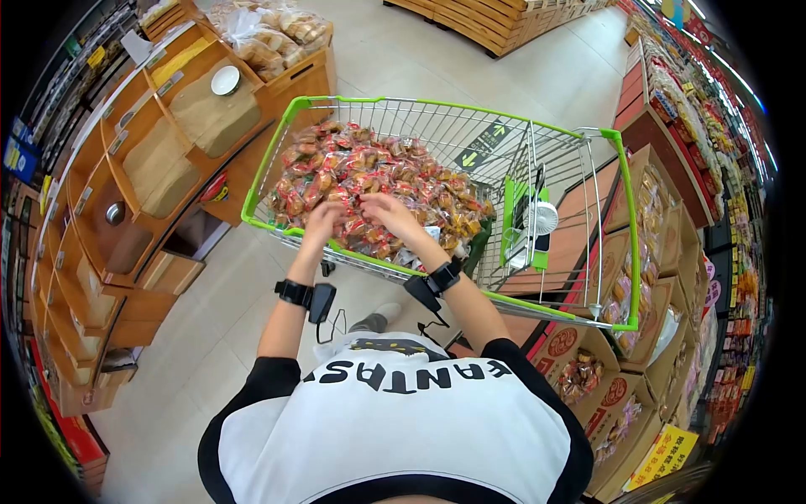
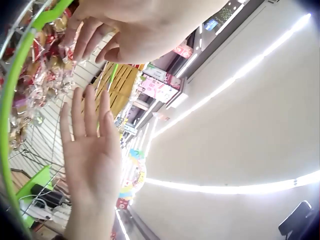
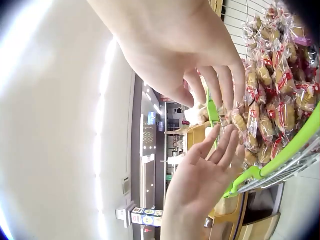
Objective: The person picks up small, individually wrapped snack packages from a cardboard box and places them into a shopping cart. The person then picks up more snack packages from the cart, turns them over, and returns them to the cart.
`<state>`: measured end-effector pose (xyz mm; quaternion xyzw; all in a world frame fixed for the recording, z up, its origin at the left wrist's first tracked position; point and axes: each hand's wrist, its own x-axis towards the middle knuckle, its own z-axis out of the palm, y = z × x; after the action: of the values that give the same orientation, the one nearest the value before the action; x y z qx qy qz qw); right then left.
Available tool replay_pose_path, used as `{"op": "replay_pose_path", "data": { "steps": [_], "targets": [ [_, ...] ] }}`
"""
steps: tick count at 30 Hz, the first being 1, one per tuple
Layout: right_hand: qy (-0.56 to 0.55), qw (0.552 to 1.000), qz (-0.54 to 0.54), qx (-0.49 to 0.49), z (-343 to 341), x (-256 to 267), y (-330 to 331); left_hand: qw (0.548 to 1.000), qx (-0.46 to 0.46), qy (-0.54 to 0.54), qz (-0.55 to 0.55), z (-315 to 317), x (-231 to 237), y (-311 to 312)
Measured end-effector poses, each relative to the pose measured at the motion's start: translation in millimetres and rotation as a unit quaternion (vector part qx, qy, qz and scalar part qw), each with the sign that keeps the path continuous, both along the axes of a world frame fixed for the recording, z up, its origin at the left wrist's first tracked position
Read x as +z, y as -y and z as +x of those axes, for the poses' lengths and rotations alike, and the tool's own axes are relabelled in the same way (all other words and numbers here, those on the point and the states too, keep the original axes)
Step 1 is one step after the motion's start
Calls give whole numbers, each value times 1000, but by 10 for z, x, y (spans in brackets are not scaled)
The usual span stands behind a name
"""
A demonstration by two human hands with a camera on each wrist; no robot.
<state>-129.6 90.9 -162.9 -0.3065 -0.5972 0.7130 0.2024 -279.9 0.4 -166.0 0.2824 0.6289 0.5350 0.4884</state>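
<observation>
A heap of small pastries (image 1: 369, 164) in clear wrappers with red print lies in a shopping cart with a green rim (image 1: 272, 155). My left hand (image 1: 324, 222) is over the near side of the heap, fingers loosely bent and nothing held. Beside it, my right hand (image 1: 392, 213) reaches over the packets with its fingers extended. The right palm (image 2: 92, 157) shows bare in the left wrist view, its fingers spread and straight. In the right wrist view the left hand (image 3: 200, 175) is likewise bare, its fingertips close to the right hand's fingers.
A white handheld fan (image 1: 544, 218) sits at the cart's seat end. Wooden display bins (image 1: 155, 172) curve along the left, one holding a white bowl (image 1: 225, 81). Cardboard boxes (image 1: 621, 395) of packaged goods line the right. A wooden stand (image 1: 495, 21) is beyond the cart.
</observation>
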Motion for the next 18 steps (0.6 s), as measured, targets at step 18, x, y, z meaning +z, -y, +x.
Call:
{"op": "replay_pose_path", "data": {
  "steps": [18],
  "targets": [
    [-62, 988, -36, -136, 1158, 191, 613, 956, -227, -123, 141, 1188, 129, -5]
  ]
}}
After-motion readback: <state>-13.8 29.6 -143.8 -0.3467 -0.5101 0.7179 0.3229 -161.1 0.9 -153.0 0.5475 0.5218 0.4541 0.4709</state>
